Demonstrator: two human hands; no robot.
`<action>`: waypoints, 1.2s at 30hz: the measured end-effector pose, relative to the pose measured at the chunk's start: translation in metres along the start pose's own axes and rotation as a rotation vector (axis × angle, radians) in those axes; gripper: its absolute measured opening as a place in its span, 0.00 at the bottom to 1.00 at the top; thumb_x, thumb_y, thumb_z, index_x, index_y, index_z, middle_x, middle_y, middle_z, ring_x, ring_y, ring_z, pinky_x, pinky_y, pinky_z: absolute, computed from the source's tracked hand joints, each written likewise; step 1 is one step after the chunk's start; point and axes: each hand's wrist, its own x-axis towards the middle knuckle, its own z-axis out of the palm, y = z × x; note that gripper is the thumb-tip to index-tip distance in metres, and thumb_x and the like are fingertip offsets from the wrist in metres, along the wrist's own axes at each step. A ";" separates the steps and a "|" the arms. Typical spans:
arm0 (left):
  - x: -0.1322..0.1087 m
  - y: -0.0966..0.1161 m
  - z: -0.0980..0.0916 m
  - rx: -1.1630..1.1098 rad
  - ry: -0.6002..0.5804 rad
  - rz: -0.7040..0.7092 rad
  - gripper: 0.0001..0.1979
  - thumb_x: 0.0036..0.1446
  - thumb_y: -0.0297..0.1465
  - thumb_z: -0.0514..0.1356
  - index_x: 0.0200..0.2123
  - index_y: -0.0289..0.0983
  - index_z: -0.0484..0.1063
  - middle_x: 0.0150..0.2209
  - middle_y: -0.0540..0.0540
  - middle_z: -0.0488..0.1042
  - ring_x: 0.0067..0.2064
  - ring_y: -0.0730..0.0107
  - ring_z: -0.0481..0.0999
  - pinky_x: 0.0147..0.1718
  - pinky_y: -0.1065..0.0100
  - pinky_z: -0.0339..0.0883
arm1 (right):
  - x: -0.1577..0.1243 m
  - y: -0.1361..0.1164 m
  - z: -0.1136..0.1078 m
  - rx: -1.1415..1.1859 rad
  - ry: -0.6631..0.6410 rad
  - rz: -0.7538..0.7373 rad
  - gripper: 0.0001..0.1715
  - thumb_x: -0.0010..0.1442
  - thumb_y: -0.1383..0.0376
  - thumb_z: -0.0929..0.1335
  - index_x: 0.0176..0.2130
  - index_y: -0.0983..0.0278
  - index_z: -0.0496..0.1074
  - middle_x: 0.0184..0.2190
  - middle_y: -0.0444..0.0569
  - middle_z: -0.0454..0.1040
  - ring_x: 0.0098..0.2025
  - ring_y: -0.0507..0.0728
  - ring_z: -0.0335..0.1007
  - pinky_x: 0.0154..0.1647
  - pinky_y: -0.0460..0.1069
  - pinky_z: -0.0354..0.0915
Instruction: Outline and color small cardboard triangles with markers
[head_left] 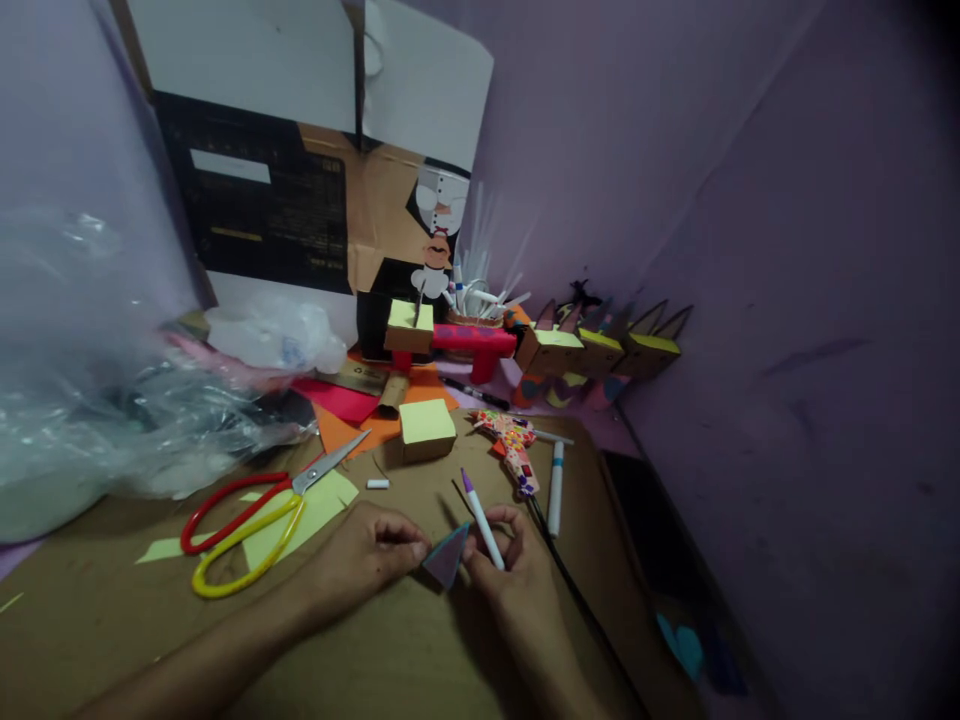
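Between my two hands is a small triangle piece (447, 558), purple-grey in the middle with blue edges. My left hand (379, 545) is closed, pinching its left corner between thumb and fingers. At the right edge, my right hand (514, 572) touches the triangle with its fingertips. That same hand is closed around a white marker (484, 522) whose purple tip points up and away. Beyond them stands a little cardboard box (427, 430) with a pale yellow top. A white marker cap (377, 484) lies on the cardboard sheet left of it.
Large scissors (296, 490) with red and yellow handles lie partly open on yellow paper (322, 515). A patterned glue gun (514, 445) trails a black cable beside a marker (556, 490). Boxes with pointed ears (551, 350) line the back; clear plastic bags (135, 400) fill the left.
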 end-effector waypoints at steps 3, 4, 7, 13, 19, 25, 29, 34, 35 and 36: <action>-0.001 0.002 0.001 -0.022 -0.024 -0.027 0.13 0.44 0.36 0.55 0.26 0.32 0.74 0.20 0.52 0.67 0.23 0.76 0.61 0.23 0.74 0.52 | 0.000 0.000 0.001 -0.018 0.016 -0.010 0.16 0.44 0.68 0.67 0.33 0.63 0.57 0.19 0.39 0.67 0.20 0.49 0.59 0.23 0.43 0.56; -0.001 0.001 0.001 -0.019 -0.018 -0.035 0.13 0.43 0.36 0.55 0.25 0.32 0.73 0.19 0.53 0.65 0.23 0.77 0.59 0.22 0.75 0.51 | 0.000 0.001 0.002 -0.024 0.017 -0.021 0.16 0.44 0.68 0.67 0.33 0.63 0.56 0.19 0.39 0.67 0.20 0.49 0.59 0.22 0.43 0.56; -0.003 0.001 0.003 0.033 0.011 -0.048 0.11 0.41 0.34 0.55 0.23 0.32 0.72 0.18 0.54 0.62 0.22 0.77 0.57 0.21 0.75 0.49 | 0.001 0.003 0.006 -0.041 0.018 -0.063 0.16 0.45 0.68 0.67 0.33 0.63 0.56 0.19 0.38 0.68 0.19 0.48 0.59 0.20 0.43 0.55; -0.002 -0.007 0.007 0.105 0.105 0.000 0.10 0.40 0.31 0.53 0.22 0.33 0.72 0.16 0.55 0.59 0.21 0.78 0.54 0.19 0.75 0.48 | -0.003 0.005 0.013 -0.047 0.064 -0.115 0.16 0.44 0.68 0.68 0.33 0.63 0.59 0.17 0.38 0.68 0.16 0.47 0.57 0.18 0.42 0.54; -0.005 -0.009 0.008 0.202 0.168 -0.074 0.07 0.37 0.27 0.52 0.16 0.33 0.69 0.12 0.54 0.60 0.17 0.78 0.56 0.17 0.75 0.46 | -0.008 0.006 -0.009 -0.089 0.177 -0.212 0.15 0.51 0.57 0.65 0.35 0.64 0.62 0.18 0.39 0.67 0.17 0.48 0.59 0.17 0.42 0.52; -0.002 -0.017 0.008 0.217 0.155 -0.081 0.05 0.37 0.26 0.53 0.16 0.34 0.68 0.11 0.54 0.60 0.14 0.79 0.55 0.14 0.74 0.44 | -0.026 0.014 -0.023 -0.291 0.171 -0.317 0.12 0.51 0.58 0.66 0.31 0.65 0.66 0.15 0.40 0.66 0.16 0.49 0.58 0.16 0.43 0.53; 0.002 -0.021 0.009 0.225 0.144 -0.061 0.05 0.38 0.27 0.53 0.17 0.34 0.67 0.11 0.53 0.60 0.14 0.78 0.56 0.13 0.75 0.44 | -0.043 0.022 -0.026 -0.461 0.179 -0.422 0.09 0.53 0.61 0.65 0.31 0.65 0.70 0.21 0.44 0.71 0.23 0.53 0.65 0.24 0.45 0.58; 0.004 -0.023 0.009 0.233 0.143 -0.061 0.05 0.38 0.26 0.52 0.18 0.34 0.67 0.11 0.54 0.59 0.13 0.79 0.56 0.12 0.76 0.46 | -0.052 0.024 -0.032 -0.756 0.206 -0.577 0.07 0.54 0.64 0.65 0.34 0.62 0.72 0.29 0.47 0.75 0.28 0.55 0.68 0.29 0.47 0.57; 0.005 -0.023 0.009 0.235 0.140 -0.062 0.05 0.38 0.26 0.52 0.18 0.34 0.67 0.11 0.54 0.59 0.13 0.79 0.56 0.12 0.76 0.46 | -0.052 0.023 -0.031 -0.846 0.195 -0.628 0.07 0.55 0.65 0.65 0.35 0.62 0.72 0.30 0.48 0.75 0.30 0.55 0.68 0.30 0.47 0.58; 0.005 -0.023 0.009 0.238 0.137 -0.062 0.05 0.38 0.26 0.52 0.18 0.34 0.67 0.11 0.54 0.59 0.13 0.79 0.55 0.12 0.76 0.46 | -0.052 0.023 -0.030 -0.927 0.177 -0.677 0.07 0.56 0.66 0.64 0.35 0.62 0.72 0.31 0.48 0.75 0.31 0.55 0.68 0.31 0.46 0.58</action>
